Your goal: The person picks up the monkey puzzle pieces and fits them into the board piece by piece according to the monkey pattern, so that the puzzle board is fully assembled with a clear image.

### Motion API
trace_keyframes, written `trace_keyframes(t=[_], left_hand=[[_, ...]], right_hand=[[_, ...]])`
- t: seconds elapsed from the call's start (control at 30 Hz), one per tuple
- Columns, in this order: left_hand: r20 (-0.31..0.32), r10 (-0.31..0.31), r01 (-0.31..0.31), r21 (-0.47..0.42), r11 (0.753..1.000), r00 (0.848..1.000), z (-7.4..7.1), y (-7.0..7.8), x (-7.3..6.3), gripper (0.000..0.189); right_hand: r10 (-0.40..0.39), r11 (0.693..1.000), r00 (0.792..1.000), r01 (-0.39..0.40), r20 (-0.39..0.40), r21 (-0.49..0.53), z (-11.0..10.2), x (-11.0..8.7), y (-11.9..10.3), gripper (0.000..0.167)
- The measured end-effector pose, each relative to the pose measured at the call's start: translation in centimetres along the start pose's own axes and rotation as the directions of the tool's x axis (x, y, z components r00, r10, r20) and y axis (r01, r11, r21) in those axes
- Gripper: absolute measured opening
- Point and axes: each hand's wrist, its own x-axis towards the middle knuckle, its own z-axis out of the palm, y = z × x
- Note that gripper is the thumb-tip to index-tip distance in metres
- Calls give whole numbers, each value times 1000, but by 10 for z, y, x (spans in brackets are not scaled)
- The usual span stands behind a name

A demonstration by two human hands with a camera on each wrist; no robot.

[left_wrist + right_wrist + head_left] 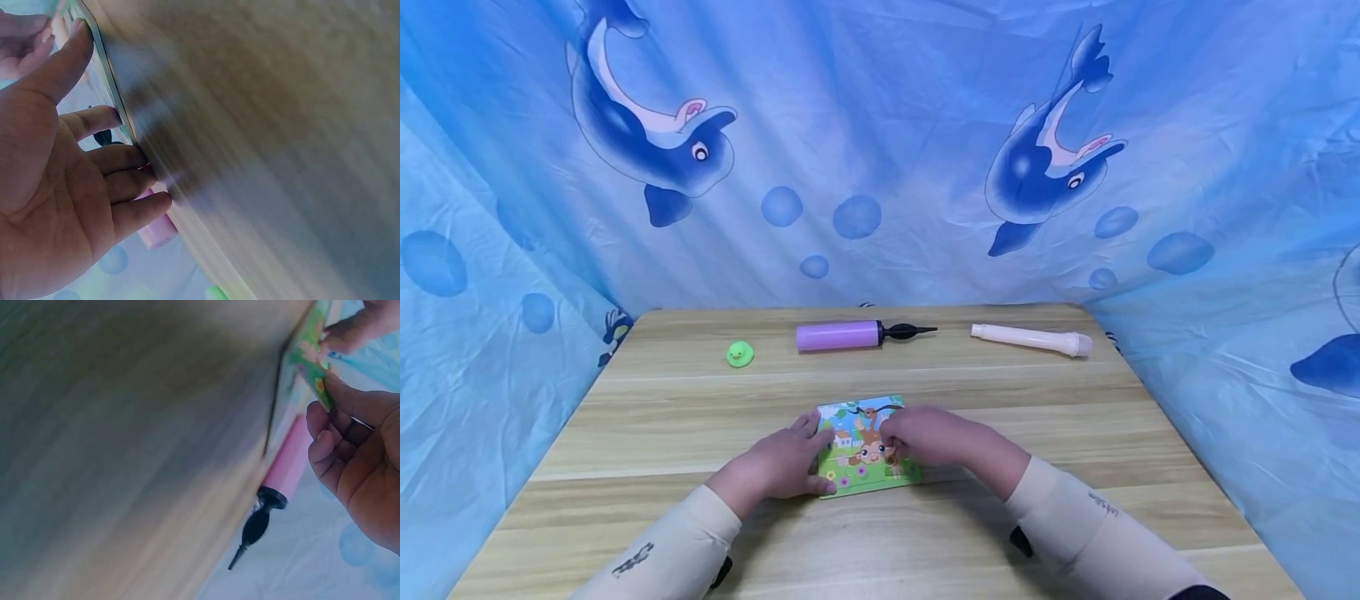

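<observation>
A flat picture puzzle board point(868, 482) with a cartoon animal, flowers and a small house lies on the wooden table. My left hand point(782, 460) rests along the board's left side, its fingers fairly straight; the thumb lies on the near left corner. Over the board's right part, my right hand point(928, 436) pinches a green puzzle piece point(320, 390) between thumb and fingers. In the right wrist view the piece tilts up from the board. The right knuckles hide most of it in the head view.
Behind the board lies a purple hand pump point(837, 336) with a black nozzle. A green toy duck point(740, 354) sits at the back left, and a pale pink stick point(1030, 337) with a clear end at the back right. A blue dolphin curtain point(880, 150) encloses the table's back and sides.
</observation>
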Motion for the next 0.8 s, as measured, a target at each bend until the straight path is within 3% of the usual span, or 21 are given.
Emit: trace_keyframes(t=[0.23,0.4,0.63,0.8], left_hand=[[3,-2,2,9,1000,1000,-1,1,0,87],[9,-3,3,9,1000,1000,-1,1,-1,87],[7,-4,3,17,1000,1000,0,0,0,87],[1,0,0,16,1000,1000,-1,1,-1,86]], right_hand=[[-2,992,1000,0,-18,-123,9,6,-2,5],[-3,977,999,-8,-51,-215,15,4,-6,15],[-40,969,994,14,-101,-248,21,-5,-11,22],[-26,955,994,-7,-108,-296,26,-7,-13,18]])
